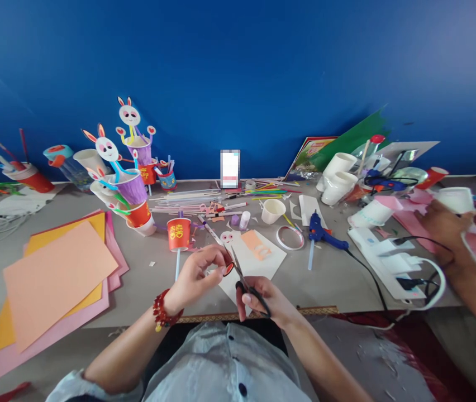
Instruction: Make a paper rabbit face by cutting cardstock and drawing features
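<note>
Between thumb and fingertips, my left hand (198, 276) pinches a small orange-red paper cutout (229, 269) edged in black. My right hand (269, 296) has its fingers through the handles of black-handled scissors (242, 278), whose blades point up and away, right beside the cutout. Under both hands lies a white paper sheet (272, 258). On it are a rabbit-face cutout (227, 238) and an orange paper scrap (250, 241). A red paper cup (179, 237) on a pale blue straw is left of the sheet.
Coloured paper sheets (60, 279) and rabbit cup figures (131, 190) stand left. Pens and straws (187, 196) lie behind. Rightward are a white cup (274, 211), tape roll (290, 238), blue glue gun (325, 234) and power strip (382, 265). Another person's hands (443, 223) work far right.
</note>
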